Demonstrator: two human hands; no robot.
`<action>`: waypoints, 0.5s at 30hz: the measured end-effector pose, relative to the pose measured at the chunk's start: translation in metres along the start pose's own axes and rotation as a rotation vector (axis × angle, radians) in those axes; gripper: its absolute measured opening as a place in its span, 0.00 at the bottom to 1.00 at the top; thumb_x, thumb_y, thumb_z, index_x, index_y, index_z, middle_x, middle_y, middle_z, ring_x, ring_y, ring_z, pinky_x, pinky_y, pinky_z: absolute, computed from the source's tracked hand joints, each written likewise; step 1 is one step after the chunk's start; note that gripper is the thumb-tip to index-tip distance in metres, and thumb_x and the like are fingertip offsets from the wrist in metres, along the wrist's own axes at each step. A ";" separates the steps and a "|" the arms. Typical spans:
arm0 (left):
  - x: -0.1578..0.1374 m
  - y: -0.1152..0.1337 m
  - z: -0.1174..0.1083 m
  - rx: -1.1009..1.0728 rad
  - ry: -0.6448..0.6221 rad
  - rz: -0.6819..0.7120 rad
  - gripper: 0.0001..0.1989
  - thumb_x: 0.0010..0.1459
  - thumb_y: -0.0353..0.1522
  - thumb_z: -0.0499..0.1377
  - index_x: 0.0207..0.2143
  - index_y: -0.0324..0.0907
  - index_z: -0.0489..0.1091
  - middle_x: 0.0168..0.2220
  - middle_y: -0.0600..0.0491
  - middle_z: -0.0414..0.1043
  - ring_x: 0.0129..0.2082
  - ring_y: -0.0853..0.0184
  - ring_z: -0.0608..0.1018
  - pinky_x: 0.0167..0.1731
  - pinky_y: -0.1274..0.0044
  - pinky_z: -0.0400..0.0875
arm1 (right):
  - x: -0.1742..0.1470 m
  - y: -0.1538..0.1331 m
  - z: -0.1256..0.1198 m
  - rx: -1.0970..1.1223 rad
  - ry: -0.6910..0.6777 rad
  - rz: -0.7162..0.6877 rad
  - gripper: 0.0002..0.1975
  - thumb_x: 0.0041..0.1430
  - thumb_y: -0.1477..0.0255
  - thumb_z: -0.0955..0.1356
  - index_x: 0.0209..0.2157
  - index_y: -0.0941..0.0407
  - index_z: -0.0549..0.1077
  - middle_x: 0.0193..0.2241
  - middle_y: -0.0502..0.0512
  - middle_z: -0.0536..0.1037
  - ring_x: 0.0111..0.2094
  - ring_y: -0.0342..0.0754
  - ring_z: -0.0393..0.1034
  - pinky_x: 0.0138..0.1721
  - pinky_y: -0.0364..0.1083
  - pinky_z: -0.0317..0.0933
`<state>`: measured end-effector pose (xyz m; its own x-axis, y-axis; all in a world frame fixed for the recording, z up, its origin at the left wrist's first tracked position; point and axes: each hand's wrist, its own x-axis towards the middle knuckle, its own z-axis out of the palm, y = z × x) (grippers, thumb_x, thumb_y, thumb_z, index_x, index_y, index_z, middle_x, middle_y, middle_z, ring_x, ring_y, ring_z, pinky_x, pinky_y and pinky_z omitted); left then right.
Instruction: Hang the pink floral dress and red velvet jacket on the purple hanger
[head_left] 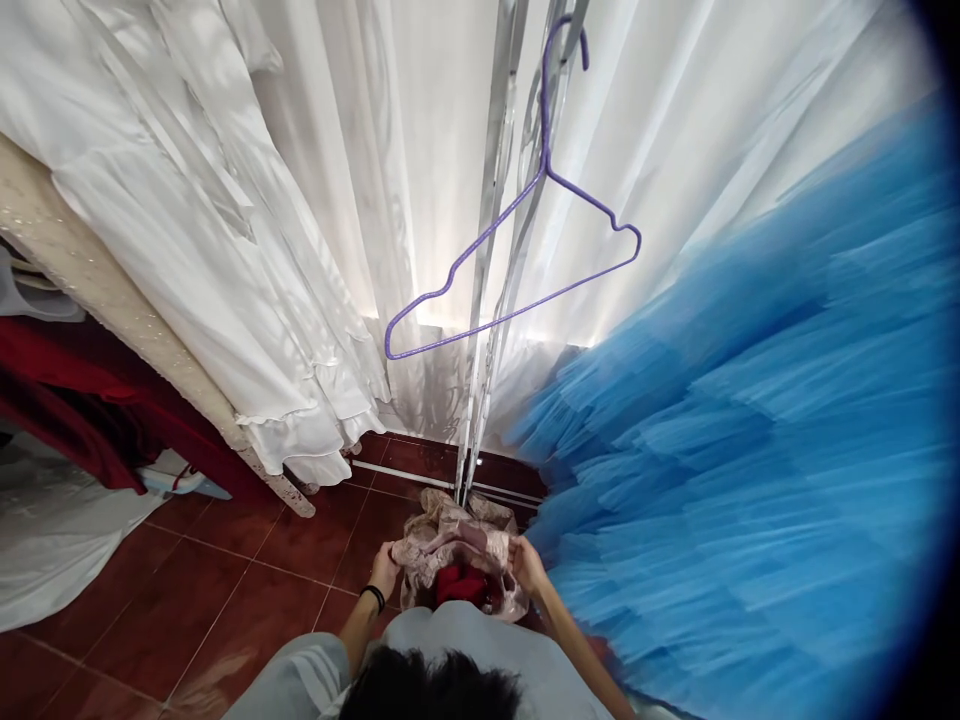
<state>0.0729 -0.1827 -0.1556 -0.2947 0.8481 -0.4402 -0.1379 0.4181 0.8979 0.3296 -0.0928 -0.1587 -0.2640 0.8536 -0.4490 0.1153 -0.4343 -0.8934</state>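
A pale pink patterned garment (420,550) is stretched between my hands, low in front of my body. My left hand (385,570), with a dark band on its wrist, grips the garment's left edge. On the opposite edge my right hand (527,566) is closed on the same cloth. Red cloth (463,583) shows within the garment's middle; whether it belongs to the garment I cannot tell. Above hangs a bare purple clothes hanger (544,180), in front of the shiny metal posts (487,270) and out of both hands' reach.
White dresses (187,230) hang on the left, beside a cream sparkly garment (142,300) and dark red cloth (112,410). A big blue tulle skirt (750,480) fills the right side, close to my right arm. White curtains (442,150) stand behind. Red tiles (247,600) cover the floor.
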 end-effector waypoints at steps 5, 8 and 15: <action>0.027 0.052 -0.026 -0.199 -0.088 0.034 0.14 0.41 0.27 0.61 0.34 0.41 0.78 0.34 0.51 0.80 0.32 0.62 0.79 0.32 0.74 0.73 | 0.033 -0.067 -0.018 0.158 -0.081 -0.099 0.10 0.36 0.67 0.71 0.23 0.57 0.72 0.16 0.49 0.67 0.18 0.41 0.58 0.23 0.42 0.58; 0.028 0.118 -0.045 -0.320 -0.082 0.207 0.24 0.33 0.26 0.68 0.39 0.39 0.79 0.37 0.47 0.81 0.34 0.60 0.80 0.33 0.75 0.75 | 0.024 -0.141 -0.030 0.255 -0.117 -0.287 0.14 0.33 0.71 0.74 0.29 0.57 0.76 0.20 0.51 0.74 0.23 0.44 0.67 0.27 0.43 0.65; -0.006 0.302 -0.073 -0.364 0.241 0.972 0.32 0.31 0.31 0.77 0.44 0.46 0.78 0.39 0.52 0.81 0.40 0.65 0.81 0.43 0.79 0.77 | -0.007 -0.283 -0.056 0.370 0.132 -0.766 0.21 0.42 0.62 0.73 0.39 0.55 0.77 0.35 0.61 0.81 0.25 0.48 0.71 0.18 0.43 0.62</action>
<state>-0.0364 -0.0852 0.1188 -0.6042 0.6619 0.4437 -0.0054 -0.5602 0.8283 0.3526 0.0403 0.0962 -0.0250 0.9662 0.2567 -0.3746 0.2290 -0.8985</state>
